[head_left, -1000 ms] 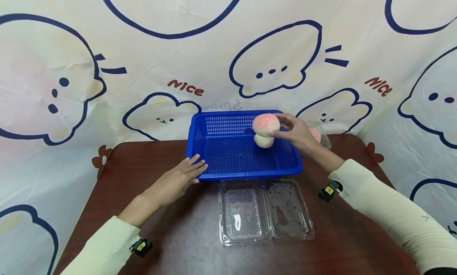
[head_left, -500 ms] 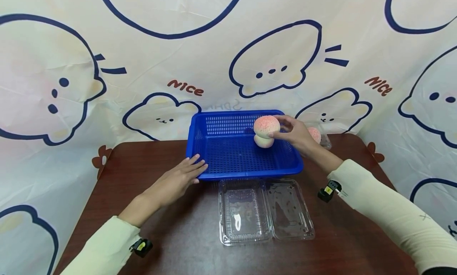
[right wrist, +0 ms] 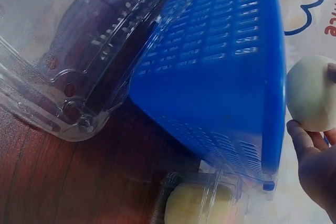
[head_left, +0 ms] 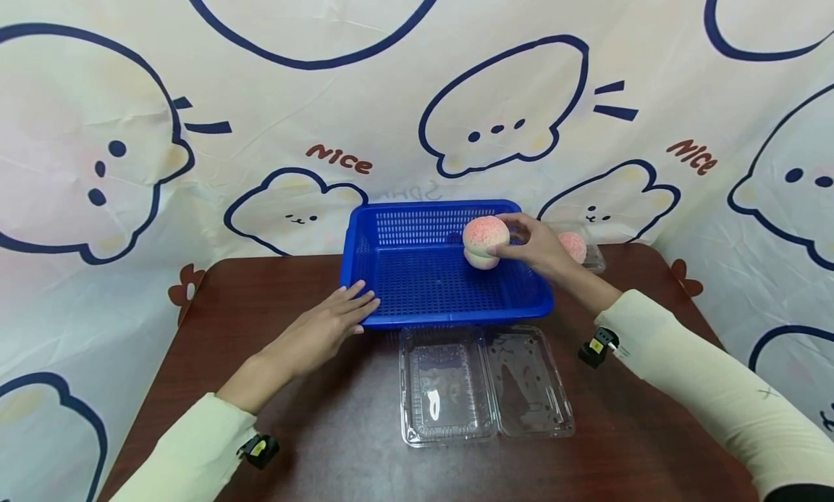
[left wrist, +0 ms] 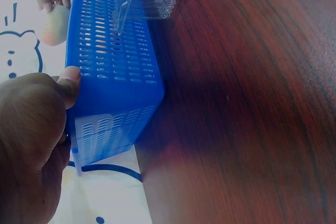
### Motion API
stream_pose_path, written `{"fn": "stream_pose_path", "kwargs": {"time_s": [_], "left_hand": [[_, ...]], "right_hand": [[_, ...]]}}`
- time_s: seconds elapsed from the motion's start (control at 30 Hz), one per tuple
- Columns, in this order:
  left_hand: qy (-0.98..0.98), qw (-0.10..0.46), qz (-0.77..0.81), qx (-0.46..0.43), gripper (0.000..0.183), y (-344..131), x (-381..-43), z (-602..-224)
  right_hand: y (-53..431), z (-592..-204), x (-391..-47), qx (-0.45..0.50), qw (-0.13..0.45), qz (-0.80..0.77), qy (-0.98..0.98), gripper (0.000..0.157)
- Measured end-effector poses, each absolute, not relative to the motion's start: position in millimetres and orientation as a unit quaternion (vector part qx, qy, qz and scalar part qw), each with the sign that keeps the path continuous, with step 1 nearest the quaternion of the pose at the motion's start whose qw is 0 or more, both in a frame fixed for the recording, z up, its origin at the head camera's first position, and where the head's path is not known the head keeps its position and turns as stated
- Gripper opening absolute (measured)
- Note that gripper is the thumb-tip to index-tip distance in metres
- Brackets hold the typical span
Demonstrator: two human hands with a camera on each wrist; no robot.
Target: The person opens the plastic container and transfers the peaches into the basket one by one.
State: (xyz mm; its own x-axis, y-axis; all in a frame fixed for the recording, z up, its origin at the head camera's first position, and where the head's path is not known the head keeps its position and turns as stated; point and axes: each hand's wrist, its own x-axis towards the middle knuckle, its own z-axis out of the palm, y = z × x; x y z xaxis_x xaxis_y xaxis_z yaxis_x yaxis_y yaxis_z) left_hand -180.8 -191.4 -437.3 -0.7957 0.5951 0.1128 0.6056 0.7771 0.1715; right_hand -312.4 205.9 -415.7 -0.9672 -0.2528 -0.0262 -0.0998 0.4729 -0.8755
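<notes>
Right hand [head_left: 537, 245] grips the round pink-cream ball [head_left: 485, 234] lower now, seemingly nearer the blue plastic basket [head_left: 449, 319]; left hand [head_left: 331, 321], fingers straight, touches its near-left corner.

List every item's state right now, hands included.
Blue basket: upright on the table
Lower peach: inside the basket, partly hidden
Held peach: over the basket, at the lower peach; contact unclear
Right hand: grips the held peach
Left hand: rests on the basket's near left corner, fingers straight
Front container: open, halves side by side
Right-side container: has another peach; lid unclear
</notes>
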Motion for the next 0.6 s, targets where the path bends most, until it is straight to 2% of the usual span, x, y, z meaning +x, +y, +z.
{"fn": "stream_pose_path", "kwargs": {"time_s": [0.6], "left_hand": [[-0.931,0.048,-0.102,-0.348,0.047,-193.3,-182.5,-440.5]], "right_hand": [[203.5,-421.4,-309.9,-0.115,0.091,-0.476,0.867,0.071]]}}
